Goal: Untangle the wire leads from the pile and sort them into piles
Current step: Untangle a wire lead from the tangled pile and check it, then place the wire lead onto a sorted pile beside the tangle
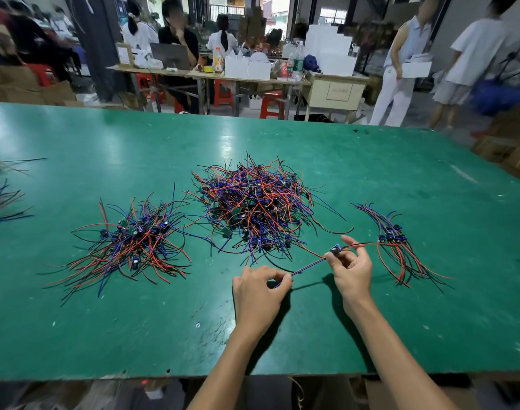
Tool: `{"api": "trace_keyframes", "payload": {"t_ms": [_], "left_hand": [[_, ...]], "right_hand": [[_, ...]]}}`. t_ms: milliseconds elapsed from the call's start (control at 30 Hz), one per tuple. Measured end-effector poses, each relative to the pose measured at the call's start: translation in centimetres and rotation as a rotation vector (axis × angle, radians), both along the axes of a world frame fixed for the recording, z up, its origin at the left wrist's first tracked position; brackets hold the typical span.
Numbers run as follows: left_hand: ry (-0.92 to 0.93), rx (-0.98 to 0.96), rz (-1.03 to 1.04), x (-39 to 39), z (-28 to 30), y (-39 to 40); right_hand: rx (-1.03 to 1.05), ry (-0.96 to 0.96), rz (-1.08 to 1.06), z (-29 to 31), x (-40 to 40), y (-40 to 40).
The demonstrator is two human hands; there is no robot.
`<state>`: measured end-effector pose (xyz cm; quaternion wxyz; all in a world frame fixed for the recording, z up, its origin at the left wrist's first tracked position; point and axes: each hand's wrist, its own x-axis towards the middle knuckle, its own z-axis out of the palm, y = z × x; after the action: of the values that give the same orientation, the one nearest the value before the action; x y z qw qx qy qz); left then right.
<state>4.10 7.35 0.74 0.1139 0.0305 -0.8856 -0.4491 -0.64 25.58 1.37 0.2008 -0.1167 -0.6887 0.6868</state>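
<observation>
Now pinching one wire lead (309,265) taut: right hand (352,270) at its small board, left hand (260,291) at the blue-red tail, likely to straighten it. Beyond the grip, tangled pile (253,208); sorted piles beside, right (398,247) and left (128,244), on the green counter (105,335).

both forearms reach forward, left hand (260,287) and right hand (352,269) with fingers curled, pinching.

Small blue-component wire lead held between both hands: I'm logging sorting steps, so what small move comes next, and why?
Probably carry the small blue-component wire lead right and lay it on the neat right-hand bundle of leads. Right hand pinches its component, left hand its wire ends; it hangs straight, free of the big tangled pile.
</observation>
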Motion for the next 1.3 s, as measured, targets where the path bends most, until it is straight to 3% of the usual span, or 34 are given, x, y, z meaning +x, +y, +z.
{"api": "trace_keyframes", "payload": {"t_ms": [333, 600, 900, 1300], "left_hand": [[0.06, 0.315, 0.089, 0.2, 0.3, -0.6], [0.119, 0.593, 0.197, 0.4, 0.5, -1.2], [0.156, 0.62, 0.236, 0.1, 0.2, -1.4], [0.175, 0.609, 0.224, 0.1, -0.2, -1.4]], "right_hand": [[-0.11, -0.014, 0.008, -0.5, 1.0, 0.0], [-0.184, -0.033, 0.248, 0.7, 2.2, 0.0], [-0.253, -0.073, 0.221, 0.7, 1.9, 0.2], [-0.314, -0.052, 0.339, 0.6, 2.0, 1.2]]}}
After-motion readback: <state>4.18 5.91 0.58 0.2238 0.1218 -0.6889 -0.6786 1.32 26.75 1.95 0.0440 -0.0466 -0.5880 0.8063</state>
